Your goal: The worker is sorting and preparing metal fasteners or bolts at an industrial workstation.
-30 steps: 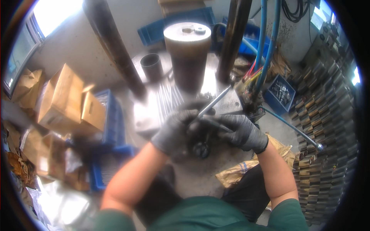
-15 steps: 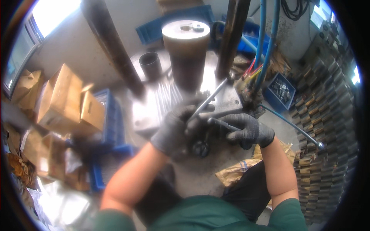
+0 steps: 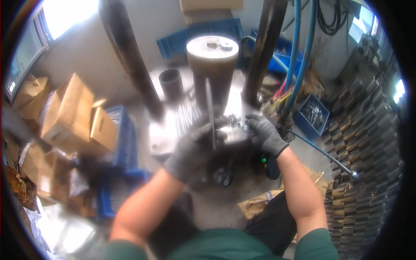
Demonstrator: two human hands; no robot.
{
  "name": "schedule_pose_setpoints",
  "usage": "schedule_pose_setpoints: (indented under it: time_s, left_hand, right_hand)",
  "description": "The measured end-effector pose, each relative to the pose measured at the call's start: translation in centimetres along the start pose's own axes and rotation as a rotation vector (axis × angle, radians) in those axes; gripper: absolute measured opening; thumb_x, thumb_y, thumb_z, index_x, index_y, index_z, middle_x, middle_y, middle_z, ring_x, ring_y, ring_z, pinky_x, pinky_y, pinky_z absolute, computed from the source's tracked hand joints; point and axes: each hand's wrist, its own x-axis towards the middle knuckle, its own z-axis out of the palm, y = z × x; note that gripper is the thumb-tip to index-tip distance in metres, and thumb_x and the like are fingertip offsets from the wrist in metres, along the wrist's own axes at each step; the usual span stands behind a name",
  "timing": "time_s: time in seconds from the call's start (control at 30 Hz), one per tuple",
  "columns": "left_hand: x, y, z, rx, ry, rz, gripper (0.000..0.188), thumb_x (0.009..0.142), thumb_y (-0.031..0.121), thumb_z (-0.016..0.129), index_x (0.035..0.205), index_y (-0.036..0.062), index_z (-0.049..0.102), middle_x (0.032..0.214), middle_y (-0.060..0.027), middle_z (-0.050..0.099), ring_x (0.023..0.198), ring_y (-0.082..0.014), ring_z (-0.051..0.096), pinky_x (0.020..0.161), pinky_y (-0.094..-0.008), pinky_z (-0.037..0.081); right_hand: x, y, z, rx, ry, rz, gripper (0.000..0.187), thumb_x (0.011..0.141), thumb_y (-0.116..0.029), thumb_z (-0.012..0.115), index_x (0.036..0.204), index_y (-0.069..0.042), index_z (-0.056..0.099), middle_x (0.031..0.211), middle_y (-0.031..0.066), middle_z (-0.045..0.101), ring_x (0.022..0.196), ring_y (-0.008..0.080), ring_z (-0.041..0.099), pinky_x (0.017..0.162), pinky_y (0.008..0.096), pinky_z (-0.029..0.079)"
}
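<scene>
Left hand [image 3: 189, 149] grips one rod [image 3: 210, 108] — others [image 3: 187, 115] lie beyond, unlifted — right hand [image 3: 266, 134], hold unclear, beside small parts [image 3: 234, 120].

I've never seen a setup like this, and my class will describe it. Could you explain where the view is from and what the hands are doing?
You are looking down from a wide fisheye camera worn on a person's head, which is why straight edges bend. No robot here: both hands are the person's own, in grey gloves. The left hand holds a metal rod, nearly upright. The right hand is beside some small metal parts; whether it grips one is unclear. On the pale metal plate lie thin rods, with a short pipe behind them. Farther back stands a thick cylinder.
</scene>
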Motion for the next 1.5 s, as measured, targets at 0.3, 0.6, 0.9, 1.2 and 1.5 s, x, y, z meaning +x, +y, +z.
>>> schedule_pose_setpoints:
  time_s: [0.3, 0.6, 0.9, 1.2, 1.5]
  left_hand:
    - [-0.2, 0.0, -2.4, -0.004, 0.009, 0.048, 0.058, 0.102, 0.022, 0.066, 0.155, 0.0238, 0.042, 0.107, 0.0012, 0.064, 0.081, -0.0107, 0.058, 0.068, -0.0275, 0.054]
    - [-0.9, 1.8, -1.6, -0.226, 0.012, -0.026, 0.045, 0.104, 0.017, 0.054, 0.147, 0.0049, 0.05, 0.102, -0.0096, 0.07, 0.06, -0.0097, 0.048, 0.05, -0.0221, 0.043]
    - [0.1, 0.6, -2.0, 0.003, 0.022, 0.059, 0.032, 0.097, 0.011, 0.063, 0.128, 0.0062, 0.057, 0.102, -0.0082, 0.07, 0.052, -0.0072, 0.042, 0.043, -0.0207, 0.037]
    - [0.4, -2.9, -1.5, 0.608, 0.174, 0.091, 0.027, 0.095, 0.017, 0.066, 0.119, 0.007, 0.059, 0.098, -0.0058, 0.067, 0.067, -0.008, 0.058, 0.058, -0.0223, 0.049]
    - [0.5, -5.1, -1.0, 0.617, 0.128, -0.011, 0.029, 0.1, 0.028, 0.072, 0.117, 0.0061, 0.062, 0.096, -0.0004, 0.067, 0.083, -0.0075, 0.061, 0.073, -0.0228, 0.052]
  right_hand:
    - [2.8, -4.9, -1.8, -0.339, -0.118, 0.146, 0.049, 0.079, -0.01, 0.068, 0.127, -0.001, 0.063, 0.127, 0.0237, 0.065, 0.12, 0.0381, 0.063, 0.103, 0.043, 0.051]
    - [-0.8, -5.8, -1.6, -0.383, -0.052, -0.08, 0.018, 0.077, -0.016, 0.076, 0.09, -0.008, 0.067, 0.089, 0.0142, 0.066, 0.092, 0.0356, 0.064, 0.084, 0.0455, 0.053]
    - [-2.2, -5.1, -1.0, -0.384, -0.004, -0.13, 0.017, 0.075, -0.008, 0.074, 0.089, -0.007, 0.064, 0.088, 0.0146, 0.066, 0.084, 0.0359, 0.064, 0.081, 0.0432, 0.053]
    - [-3.7, -14.1, -1.6, 0.928, 0.274, 0.228, 0.016, 0.089, -0.002, 0.071, 0.101, -0.007, 0.063, 0.092, -0.0007, 0.064, 0.089, 0.0095, 0.062, 0.081, 0.0282, 0.052]
    - [-4.7, -16.1, -2.1, 1.125, 0.226, 0.266, 0.018, 0.091, -0.01, 0.074, 0.105, -0.008, 0.063, 0.096, 0.0005, 0.064, 0.091, 0.0103, 0.061, 0.084, 0.0282, 0.053]
